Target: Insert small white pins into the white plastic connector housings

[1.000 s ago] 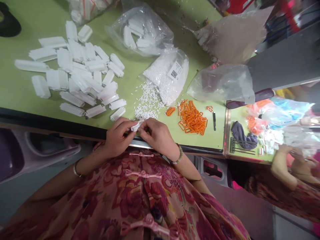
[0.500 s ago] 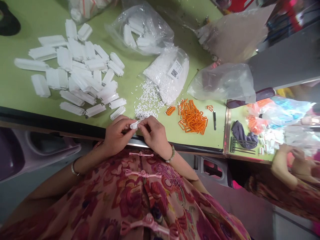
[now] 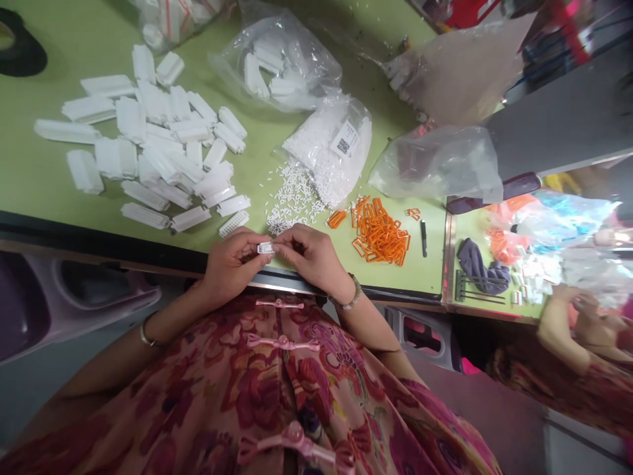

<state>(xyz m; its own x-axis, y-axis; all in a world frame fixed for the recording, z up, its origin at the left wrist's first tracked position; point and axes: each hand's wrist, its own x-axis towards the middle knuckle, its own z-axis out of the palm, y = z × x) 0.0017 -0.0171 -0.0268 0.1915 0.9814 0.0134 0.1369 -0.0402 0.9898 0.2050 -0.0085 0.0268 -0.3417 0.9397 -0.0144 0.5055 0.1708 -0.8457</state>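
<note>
Near the table's front edge, my left hand pinches a small white plastic part between thumb and fingers. My right hand meets it from the other side, its closed thumb and fingertips at the part's right end; whether a tiny piece sits in them is hidden. Just beyond my hands lies a scatter of tiny white plastic pieces, spilling from a clear bag with a label. A pile of orange plastic frames lies to the right. Many white plastic housings are heaped to the left.
A second clear bag holds more white housings. An empty-looking plastic bag and a small black tool lie to the right. A roll of black tape is far left. A co-worker's hands are at the adjoining table.
The white part has turned in my left fingers, showing more of its openings. My right hand has shifted slightly and its wrist has swung right.
</note>
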